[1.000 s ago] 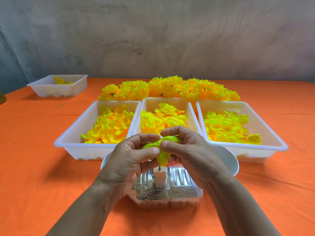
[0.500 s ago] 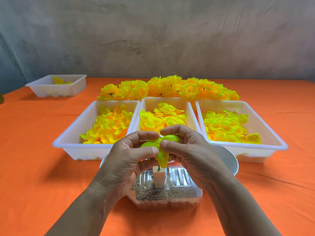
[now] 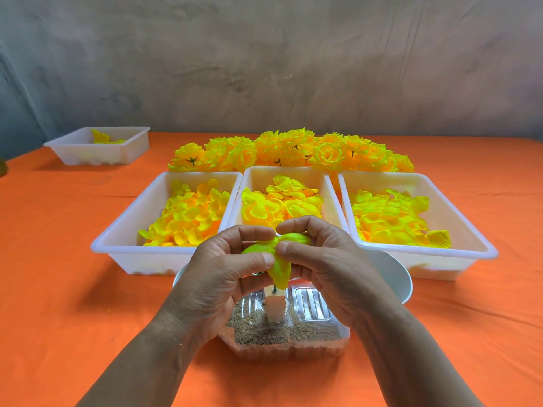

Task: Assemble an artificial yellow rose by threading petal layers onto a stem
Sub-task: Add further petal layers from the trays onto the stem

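A yellow petal layer point(image 3: 280, 271) is pinched between both hands just above a thin dark stem point(image 3: 275, 290). The stem stands upright in a small white block point(image 3: 275, 309) set in a clear sand-filled container point(image 3: 293, 339). My left hand point(image 3: 223, 274) pinches the layer's left side with thumb and fingers. My right hand point(image 3: 326, 259) pinches its right side. The top of the stem is hidden by the petals and fingers.
Three white trays of loose yellow petals stand behind the hands: left point(image 3: 117, 245), middle point(image 3: 329, 189), right point(image 3: 470, 239). Finished yellow roses point(image 3: 293, 151) lie in a row behind them. A white bowl point(image 3: 393, 274) sits partly behind my right hand. A small tray point(image 3: 88, 151) is far left.
Both hands keep their pinch on the petal layer over the stem; the fingers have shifted only slightly and the layer stays at about the same height.
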A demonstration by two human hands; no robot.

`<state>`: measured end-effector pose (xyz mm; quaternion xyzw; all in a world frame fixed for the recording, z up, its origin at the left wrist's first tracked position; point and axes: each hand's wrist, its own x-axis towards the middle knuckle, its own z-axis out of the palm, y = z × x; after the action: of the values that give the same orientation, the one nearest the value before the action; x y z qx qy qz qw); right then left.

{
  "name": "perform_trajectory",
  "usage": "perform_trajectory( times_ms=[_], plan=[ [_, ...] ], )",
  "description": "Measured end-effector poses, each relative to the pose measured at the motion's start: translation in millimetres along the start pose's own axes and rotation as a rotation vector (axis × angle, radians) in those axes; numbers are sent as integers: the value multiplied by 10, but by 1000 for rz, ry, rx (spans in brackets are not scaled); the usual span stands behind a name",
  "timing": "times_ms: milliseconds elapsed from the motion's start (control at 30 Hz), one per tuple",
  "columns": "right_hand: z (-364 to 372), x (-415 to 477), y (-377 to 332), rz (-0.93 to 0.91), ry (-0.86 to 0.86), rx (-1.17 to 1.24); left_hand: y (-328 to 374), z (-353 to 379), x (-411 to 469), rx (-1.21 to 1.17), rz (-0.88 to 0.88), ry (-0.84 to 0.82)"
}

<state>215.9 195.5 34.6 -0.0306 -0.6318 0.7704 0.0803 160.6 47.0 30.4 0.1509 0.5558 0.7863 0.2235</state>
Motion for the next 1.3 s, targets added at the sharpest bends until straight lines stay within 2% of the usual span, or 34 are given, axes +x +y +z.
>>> perform_trajectory(
  times_ms=[500, 900, 1133, 1300],
  plan=[
    [-37, 12, 101, 74, 0, -36, -139, -72, 18, 104, -80, -9],
    [-81, 57, 278, 110, 100, -494, -215, -97, -37, 313, -142, 20],
    [-92, 83, 318, 144, 96, -474, -230, -126, -15, 320, -164, 0],
    [-93, 87, 317, 169, 78, -400, -223, -161, 20, 359, -275, -26]
  ],
)
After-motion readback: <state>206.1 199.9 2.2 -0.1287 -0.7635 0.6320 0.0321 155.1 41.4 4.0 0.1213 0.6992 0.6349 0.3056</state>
